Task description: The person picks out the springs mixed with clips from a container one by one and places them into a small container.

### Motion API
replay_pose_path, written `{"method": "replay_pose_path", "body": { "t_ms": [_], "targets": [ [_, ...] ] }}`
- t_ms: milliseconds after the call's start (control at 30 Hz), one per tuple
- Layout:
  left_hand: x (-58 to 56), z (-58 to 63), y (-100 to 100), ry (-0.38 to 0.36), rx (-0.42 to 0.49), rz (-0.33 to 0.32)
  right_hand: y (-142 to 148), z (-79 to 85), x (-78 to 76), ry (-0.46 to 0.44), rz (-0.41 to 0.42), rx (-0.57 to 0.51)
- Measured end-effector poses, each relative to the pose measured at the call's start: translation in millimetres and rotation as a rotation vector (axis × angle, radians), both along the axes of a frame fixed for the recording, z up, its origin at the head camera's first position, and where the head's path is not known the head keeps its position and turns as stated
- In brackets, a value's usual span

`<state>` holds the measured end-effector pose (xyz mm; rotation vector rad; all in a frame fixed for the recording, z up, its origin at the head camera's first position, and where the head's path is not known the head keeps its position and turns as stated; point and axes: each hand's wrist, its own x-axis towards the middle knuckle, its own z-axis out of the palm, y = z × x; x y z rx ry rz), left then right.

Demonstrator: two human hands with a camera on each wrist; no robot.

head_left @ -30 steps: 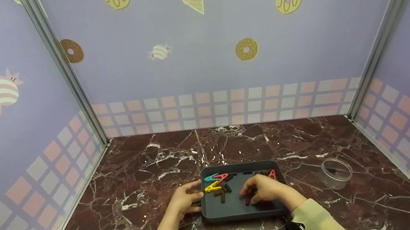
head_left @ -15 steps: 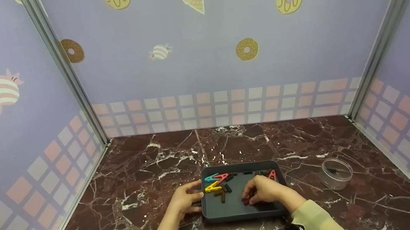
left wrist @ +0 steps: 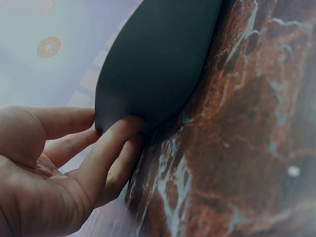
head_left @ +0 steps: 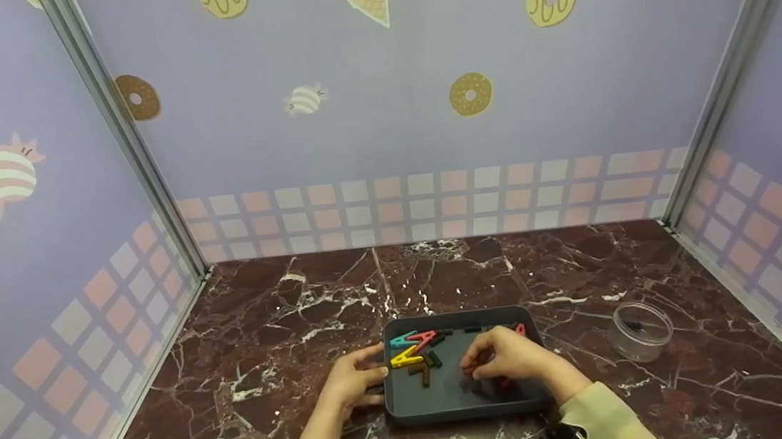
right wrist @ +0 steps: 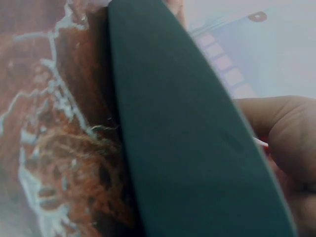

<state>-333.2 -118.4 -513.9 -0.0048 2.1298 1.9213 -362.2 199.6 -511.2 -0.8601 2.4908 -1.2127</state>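
Note:
A dark grey tray (head_left: 453, 413) stands on the table with clothespins and small brown and dark green pieces in it. On its left side are a blue clothespin (head_left: 402, 339), a red clothespin (head_left: 425, 339) and a yellow clothespin (head_left: 406, 357). My left hand (head_left: 355, 379) rests its fairly straight fingers against the tray's left wall and rim. Over the right half, my right hand (head_left: 508, 356) pinches a small dark red piece (head_left: 471, 367), mostly hidden by the fingers; its exact kind is unclear. Another red bit (head_left: 506, 382) shows below that hand. In the right wrist view the tray's wall hides most of the hand.
A round clear plastic tub (head_left: 640, 332) with a small dark piece inside stands to the tray's right. The dark red marbled table (head_left: 285, 316) is enclosed by patterned walls (head_left: 383, 141) at the back and both sides.
My right hand has lifted slightly off the tray floor with the small dark red piece between its fingers. My left hand and the tray have stayed put.

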Motion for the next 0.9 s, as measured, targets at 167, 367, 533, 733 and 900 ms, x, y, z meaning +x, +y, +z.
{"method": "replay_pose_path", "body": {
  "t_ms": [167, 367, 533, 733, 900],
  "targets": [
    [-0.1, 0.6, -0.4, -0.005, -0.019, 0.002, 5.4, 4.7, 2.7, -0.04, -0.015, -0.049],
    [-0.4, 0.1, -0.4, -0.001, -0.009, 0.007, 13.2, 9.1, 5.9, -0.059, -0.048, -0.088],
    [-0.2, -0.5, -0.3, 0.003, -0.01, 0.012, 22.9, 10.7, 6.1, -0.08, -0.042, -0.154],
    [-0.1, -0.6, 0.3, 0.002, -0.004, 0.009, 39.0, 15.5, 5.9, -0.029, -0.015, -0.197],
    [-0.1, 0.1, 0.9, 0.0, 0.02, 0.006, 52.9, 20.4, 7.0, -0.02, -0.044, -0.225]
  ]
}}
